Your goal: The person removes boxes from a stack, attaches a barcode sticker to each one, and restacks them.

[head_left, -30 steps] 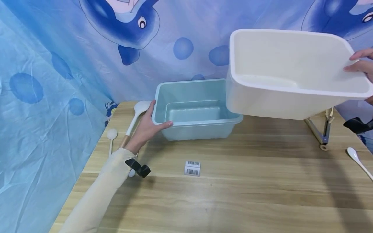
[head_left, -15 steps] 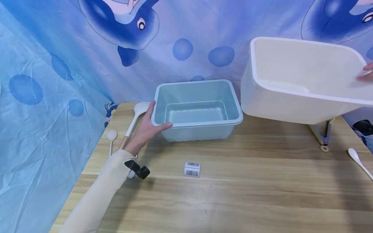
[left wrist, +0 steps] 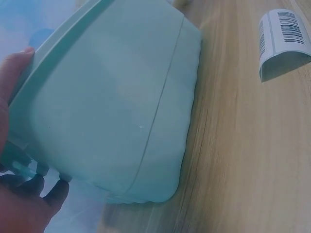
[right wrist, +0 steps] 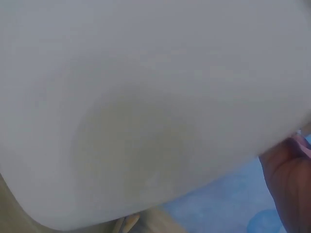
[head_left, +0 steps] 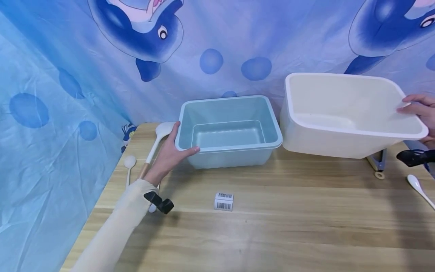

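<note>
A light blue-green plastic bin point(head_left: 234, 158) sits at the back of the wooden table. My left hand point(head_left: 168, 156) grips its left end, thumb over the front rim and fingers along the side. Close up in the left wrist view, the bin's wall point(left wrist: 112, 97) fills much of the picture. To its right, my right hand point(head_left: 423, 113) holds a larger white bin point(head_left: 326, 145) by the right end of the rim, fingers inside. That bin tilts, right end raised, its left side right beside the blue-green one. Its outer wall point(right wrist: 146, 97) dominates the right wrist view.
A curled barcode label point(head_left: 223, 201) lies front centre. At left are a large white spoon point(head_left: 163, 130) with a wooden handle and a small spoon point(head_left: 130, 162). Another white spoon point(head_left: 414, 183) and a hinged metal piece point(head_left: 378, 162) lie right. A blue cloth point(head_left: 238, 34) hangs behind.
The white bin shifted right, then came down lower with my right hand, and no longer overlaps the blue-green bin. My left hand and the blue-green bin have stayed put.
</note>
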The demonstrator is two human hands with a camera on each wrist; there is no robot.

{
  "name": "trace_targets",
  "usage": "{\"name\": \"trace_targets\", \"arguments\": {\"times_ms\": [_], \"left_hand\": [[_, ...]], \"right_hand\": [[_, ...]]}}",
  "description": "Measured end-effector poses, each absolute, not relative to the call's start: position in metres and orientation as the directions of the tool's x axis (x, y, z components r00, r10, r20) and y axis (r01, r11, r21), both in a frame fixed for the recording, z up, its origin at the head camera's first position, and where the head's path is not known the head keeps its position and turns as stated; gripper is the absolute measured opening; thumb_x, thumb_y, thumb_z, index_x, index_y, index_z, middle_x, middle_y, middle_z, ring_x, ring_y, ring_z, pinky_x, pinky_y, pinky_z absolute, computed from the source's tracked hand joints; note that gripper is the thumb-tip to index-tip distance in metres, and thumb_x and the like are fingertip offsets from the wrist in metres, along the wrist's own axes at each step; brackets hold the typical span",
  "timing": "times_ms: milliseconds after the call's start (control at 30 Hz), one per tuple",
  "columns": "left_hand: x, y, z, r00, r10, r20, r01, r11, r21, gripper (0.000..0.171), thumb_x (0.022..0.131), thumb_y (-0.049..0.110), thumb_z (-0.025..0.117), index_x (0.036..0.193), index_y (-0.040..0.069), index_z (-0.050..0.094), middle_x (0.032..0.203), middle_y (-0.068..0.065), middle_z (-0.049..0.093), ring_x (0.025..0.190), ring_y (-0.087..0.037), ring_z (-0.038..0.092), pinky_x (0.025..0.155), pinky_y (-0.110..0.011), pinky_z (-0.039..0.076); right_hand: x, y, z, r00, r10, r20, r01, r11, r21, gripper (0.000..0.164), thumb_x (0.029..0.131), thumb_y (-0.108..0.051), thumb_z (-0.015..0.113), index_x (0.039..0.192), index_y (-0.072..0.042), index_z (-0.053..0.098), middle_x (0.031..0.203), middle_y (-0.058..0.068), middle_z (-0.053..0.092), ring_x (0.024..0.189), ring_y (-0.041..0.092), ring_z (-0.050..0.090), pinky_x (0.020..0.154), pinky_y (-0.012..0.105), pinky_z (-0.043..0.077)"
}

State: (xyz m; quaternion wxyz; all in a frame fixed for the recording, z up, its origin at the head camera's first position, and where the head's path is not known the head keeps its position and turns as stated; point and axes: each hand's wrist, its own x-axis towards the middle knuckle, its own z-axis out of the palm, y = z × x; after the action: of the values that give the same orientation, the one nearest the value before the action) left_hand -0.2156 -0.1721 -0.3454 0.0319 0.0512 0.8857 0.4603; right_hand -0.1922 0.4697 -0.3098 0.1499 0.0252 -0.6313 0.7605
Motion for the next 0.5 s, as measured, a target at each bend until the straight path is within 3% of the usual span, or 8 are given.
{"name": "trace_targets", "arguments": {"times_ms": [33, 100, 367, 500], "left_hand": [[-0.216, -0.172, -0.345, -0.993, 0.12, -0.01, 0.061, 0.573, 0.817, 0.113, 0.075, 0.045, 0.08, 0.156, 0.028, 0.003, 0.16, -0.012, 0.023, 0.144, -0.035, 0.028, 0.114, -0.06, 0.027], [-0.216, -0.172, -0.345, -0.993, 0.121, -0.013, 0.059, 0.578, 0.814, 0.114, 0.075, 0.046, 0.08, 0.156, 0.028, 0.003, 0.16, -0.012, 0.022, 0.144, -0.036, 0.028, 0.114, -0.06, 0.027], [-0.217, -0.174, -0.347, -0.993, 0.121, -0.015, 0.058, 0.579, 0.813, 0.114, 0.075, 0.047, 0.08, 0.156, 0.029, 0.003, 0.16, -0.013, 0.024, 0.144, -0.035, 0.028, 0.114, -0.06, 0.027], [-0.216, -0.174, -0.347, -0.992, 0.125, -0.008, 0.065, 0.567, 0.821, 0.113, 0.075, 0.044, 0.081, 0.156, 0.028, 0.004, 0.159, -0.013, 0.025, 0.143, -0.036, 0.03, 0.113, -0.06, 0.028]], "right_hand": [[-0.192, 0.467, -0.308, -0.962, 0.245, 0.122, -0.195, -0.301, -0.934, 0.025, 0.092, 0.011, 0.052, 0.089, -0.008, 0.068, 0.082, -0.001, 0.067, 0.058, 0.014, 0.07, 0.041, 0.024, 0.052], [-0.191, 0.467, -0.311, -0.964, 0.243, 0.103, -0.176, -0.298, -0.938, 0.028, 0.093, 0.011, 0.049, 0.091, -0.008, 0.069, 0.081, 0.0, 0.069, 0.056, 0.016, 0.07, 0.038, 0.025, 0.051], [-0.184, 0.479, -0.327, -0.986, 0.161, -0.045, 0.035, -0.062, -0.997, 0.029, 0.099, -0.004, 0.049, 0.097, -0.028, 0.067, 0.071, -0.006, 0.071, 0.032, 0.014, 0.053, 0.023, 0.027, 0.028], [-0.184, 0.481, -0.334, -0.985, 0.127, -0.114, 0.116, 0.009, -0.993, 0.027, 0.1, -0.01, 0.049, 0.099, -0.033, 0.062, 0.066, -0.005, 0.07, 0.03, 0.013, 0.049, 0.022, 0.029, 0.025]]}}
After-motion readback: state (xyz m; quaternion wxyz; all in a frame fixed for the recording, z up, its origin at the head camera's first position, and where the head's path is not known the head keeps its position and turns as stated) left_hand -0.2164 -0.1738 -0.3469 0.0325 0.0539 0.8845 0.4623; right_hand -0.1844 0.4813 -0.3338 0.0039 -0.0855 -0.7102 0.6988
